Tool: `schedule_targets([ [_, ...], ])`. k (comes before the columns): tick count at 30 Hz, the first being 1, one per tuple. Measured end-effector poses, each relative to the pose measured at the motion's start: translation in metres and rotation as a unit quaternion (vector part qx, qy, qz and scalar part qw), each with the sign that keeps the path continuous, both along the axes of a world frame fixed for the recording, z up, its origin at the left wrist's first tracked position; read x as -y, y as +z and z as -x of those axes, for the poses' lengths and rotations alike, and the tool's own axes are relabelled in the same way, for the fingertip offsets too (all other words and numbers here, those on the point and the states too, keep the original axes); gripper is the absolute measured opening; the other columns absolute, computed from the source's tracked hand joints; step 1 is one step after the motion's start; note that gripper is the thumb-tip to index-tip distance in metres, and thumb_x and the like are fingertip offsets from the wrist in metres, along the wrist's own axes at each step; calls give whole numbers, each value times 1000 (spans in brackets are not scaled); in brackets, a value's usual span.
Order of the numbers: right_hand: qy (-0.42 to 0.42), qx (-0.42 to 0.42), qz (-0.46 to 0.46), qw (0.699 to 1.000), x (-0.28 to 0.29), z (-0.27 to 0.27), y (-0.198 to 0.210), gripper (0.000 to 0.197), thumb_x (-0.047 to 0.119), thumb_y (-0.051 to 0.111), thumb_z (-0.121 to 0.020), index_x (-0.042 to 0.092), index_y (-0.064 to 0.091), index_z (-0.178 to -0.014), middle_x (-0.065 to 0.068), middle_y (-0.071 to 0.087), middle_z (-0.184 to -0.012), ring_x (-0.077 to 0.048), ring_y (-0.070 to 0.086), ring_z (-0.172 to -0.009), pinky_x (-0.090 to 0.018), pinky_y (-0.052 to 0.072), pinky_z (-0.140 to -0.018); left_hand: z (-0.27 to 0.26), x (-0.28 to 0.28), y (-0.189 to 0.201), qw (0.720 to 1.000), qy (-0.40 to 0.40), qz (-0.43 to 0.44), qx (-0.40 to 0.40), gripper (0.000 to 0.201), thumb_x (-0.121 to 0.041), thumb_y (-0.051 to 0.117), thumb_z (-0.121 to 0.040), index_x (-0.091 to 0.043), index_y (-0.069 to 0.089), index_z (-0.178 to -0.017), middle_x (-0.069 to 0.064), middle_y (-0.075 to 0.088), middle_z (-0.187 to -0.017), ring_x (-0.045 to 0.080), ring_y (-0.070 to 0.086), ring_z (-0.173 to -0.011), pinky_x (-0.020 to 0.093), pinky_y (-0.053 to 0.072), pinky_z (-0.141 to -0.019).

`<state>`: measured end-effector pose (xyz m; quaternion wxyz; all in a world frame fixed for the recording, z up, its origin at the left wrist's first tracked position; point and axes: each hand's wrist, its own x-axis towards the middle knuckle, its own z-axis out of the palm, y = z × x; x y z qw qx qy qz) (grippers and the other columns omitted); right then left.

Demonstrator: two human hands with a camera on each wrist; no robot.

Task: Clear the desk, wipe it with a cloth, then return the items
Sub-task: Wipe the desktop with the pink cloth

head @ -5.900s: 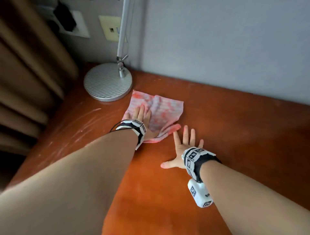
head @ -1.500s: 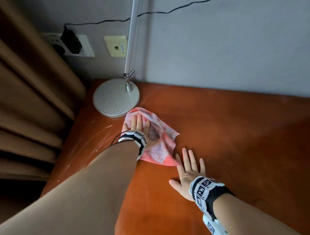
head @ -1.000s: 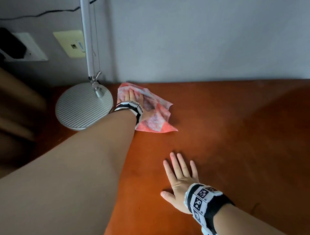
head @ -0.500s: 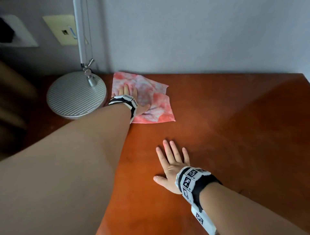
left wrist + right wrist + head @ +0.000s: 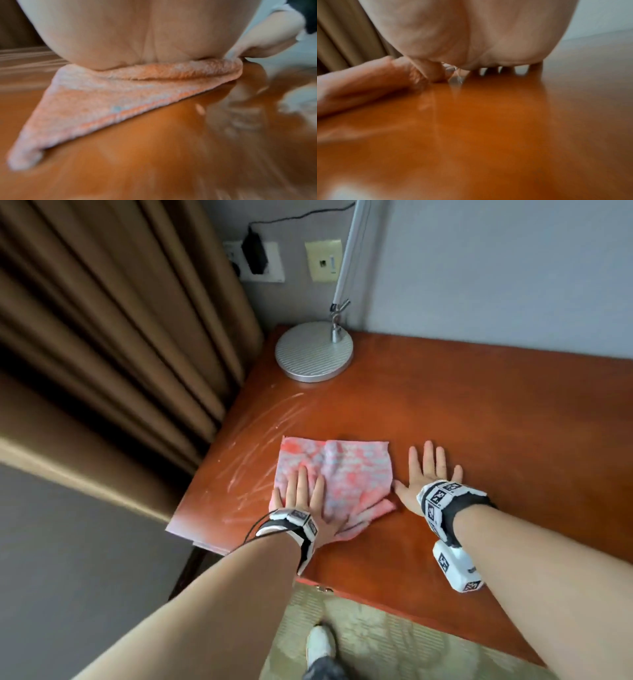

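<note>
A pink and grey cloth [image 5: 346,470] lies spread on the reddish-brown desk [image 5: 479,419] near its left front corner. My left hand [image 5: 303,494] presses flat on the cloth's near left part, fingers straight. In the left wrist view the palm [image 5: 137,33] bears down on the folded cloth [image 5: 106,108]. My right hand [image 5: 430,474] lies flat on the bare wood just right of the cloth, fingers spread, its thumb at the cloth's edge. The right wrist view shows that palm [image 5: 471,33] on the desk [image 5: 488,135], with the cloth [image 5: 364,83] at left.
A silver lamp base [image 5: 313,350] with its slanted pole stands at the desk's back left corner. Brown curtains [image 5: 113,320] hang left of the desk. Wall sockets [image 5: 260,261] with a black plug sit above. Pale smears [image 5: 260,440] mark the wood left of the cloth.
My left hand has dragged the cloth from the back by the lamp base toward the front left of the desk. The right hand now lies right beside the cloth.
</note>
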<state>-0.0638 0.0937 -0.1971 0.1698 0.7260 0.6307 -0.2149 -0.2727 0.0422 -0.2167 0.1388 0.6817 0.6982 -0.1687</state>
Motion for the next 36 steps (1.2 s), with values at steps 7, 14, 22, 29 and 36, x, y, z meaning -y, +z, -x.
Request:
schedule_targets([
  [7,50,-25,-13,998,12,74,14,80,58,30,-96,15,-5,-153,-14,-24,-157,-27,-23,-145,-51,-5,-117,35,71,17,993,81,87,11,86,-74,16,-86,-25,-18,-149,1,-32,-154,19,-30,-141,51,-11,-116],
  [14,70,12,-9,997,-4,66,-2,81,68,17,-91,22,-11,-153,-11,-23,-158,-26,-19,-146,-51,-2,-118,35,58,18,989,107,96,11,85,-73,17,-87,-26,-19,-149,3,-33,-153,21,-30,-142,54,-11,-115],
  [22,83,16,31,996,-10,64,-9,83,67,17,-91,23,-21,-149,-12,-33,-153,-26,-28,-143,-51,-7,-116,50,-45,9,993,107,49,23,86,-71,22,-86,-27,-12,-151,8,-24,-157,26,-22,-145,59,-10,-113],
  [29,87,19,64,994,-15,62,-11,87,69,18,-89,22,-27,-146,-9,-46,-143,-26,-33,-140,-51,-9,-115,48,-151,17,995,63,25,68,92,-69,34,-88,-22,-13,-151,11,-26,-156,34,-22,-143,57,-12,-112],
  [36,81,12,103,991,-19,61,-7,89,68,23,-90,19,-39,-131,-7,-50,-141,-20,-45,-127,-52,-16,-114,37,-214,17,996,48,5,74,96,-70,38,-86,-19,-9,-153,14,-20,-157,36,-17,-145,55,-7,-114],
])
